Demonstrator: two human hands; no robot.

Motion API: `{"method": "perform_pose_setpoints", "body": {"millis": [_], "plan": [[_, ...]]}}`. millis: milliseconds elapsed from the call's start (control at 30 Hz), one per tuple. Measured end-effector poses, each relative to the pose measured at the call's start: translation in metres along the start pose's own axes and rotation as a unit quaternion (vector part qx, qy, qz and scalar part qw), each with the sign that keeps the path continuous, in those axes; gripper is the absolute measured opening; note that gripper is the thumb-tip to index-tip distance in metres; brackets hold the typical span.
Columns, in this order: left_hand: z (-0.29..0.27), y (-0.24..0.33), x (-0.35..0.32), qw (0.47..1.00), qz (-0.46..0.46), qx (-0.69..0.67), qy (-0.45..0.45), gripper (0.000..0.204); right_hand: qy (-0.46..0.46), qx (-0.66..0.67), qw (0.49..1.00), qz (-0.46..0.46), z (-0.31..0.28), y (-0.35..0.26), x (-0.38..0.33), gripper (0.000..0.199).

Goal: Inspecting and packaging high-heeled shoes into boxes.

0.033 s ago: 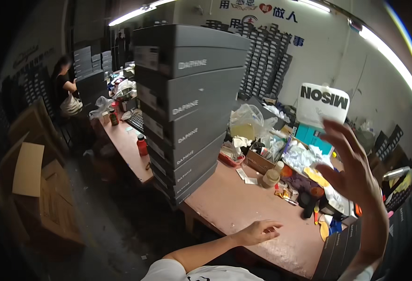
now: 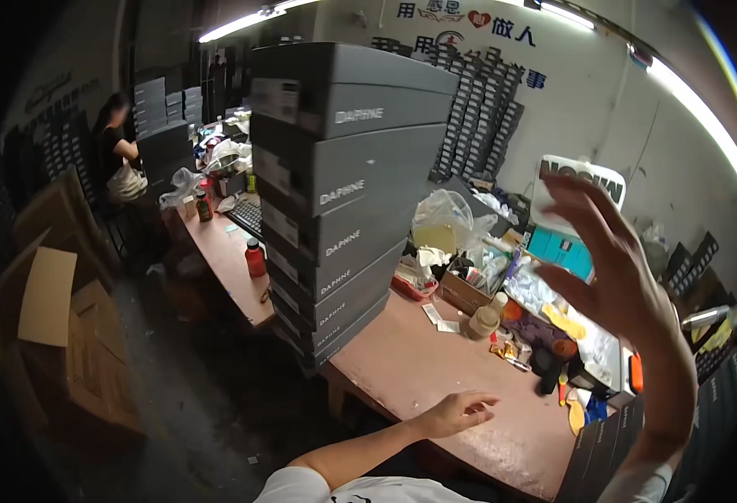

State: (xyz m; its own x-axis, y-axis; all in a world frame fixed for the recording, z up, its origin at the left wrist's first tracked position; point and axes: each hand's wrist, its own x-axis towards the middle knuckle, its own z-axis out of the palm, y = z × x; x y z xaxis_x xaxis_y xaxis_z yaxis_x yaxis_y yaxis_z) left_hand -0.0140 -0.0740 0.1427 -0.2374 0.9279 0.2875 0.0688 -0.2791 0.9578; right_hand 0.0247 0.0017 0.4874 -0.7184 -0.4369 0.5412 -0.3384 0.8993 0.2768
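Note:
My right hand (image 2: 615,272) is raised at the right, thumb and fingers apart, with nothing in it. Behind it are a white plastic container (image 2: 544,197) and a teal box (image 2: 559,250). Low over the pinkish tabletop (image 2: 402,360), or resting on it, is my left hand (image 2: 455,415); its fingers are loosely bent and apart, and it holds nothing. A tall stack of dark grey shoe boxes (image 2: 360,176) rises at the table's far left corner, touched by neither hand. More grey boxes (image 2: 599,457) stand beside my right forearm.
Clutter lines the table's far side: a beige jar (image 2: 484,323), a cardboard box (image 2: 467,289), crumpled white paper (image 2: 529,289). Beyond the stack, a second table bears a red bottle (image 2: 255,258). Open cartons (image 2: 92,352) occupy the left floor; another person (image 2: 118,151) is behind them.
My right hand has shifted left, and now overlaps the white container. My left hand has barely moved. The box stack appears slightly farther right in the picture.

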Motion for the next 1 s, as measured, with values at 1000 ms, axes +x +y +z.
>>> {"method": "perform_pose_setpoints", "body": {"millis": [1000], "plan": [[0.035, -0.172, -0.004, 0.95, -0.28, 0.051, 0.126, 0.049, 0.082, 0.304, 0.561, 0.766, 0.219, -0.161, -0.432, 0.047]]}}
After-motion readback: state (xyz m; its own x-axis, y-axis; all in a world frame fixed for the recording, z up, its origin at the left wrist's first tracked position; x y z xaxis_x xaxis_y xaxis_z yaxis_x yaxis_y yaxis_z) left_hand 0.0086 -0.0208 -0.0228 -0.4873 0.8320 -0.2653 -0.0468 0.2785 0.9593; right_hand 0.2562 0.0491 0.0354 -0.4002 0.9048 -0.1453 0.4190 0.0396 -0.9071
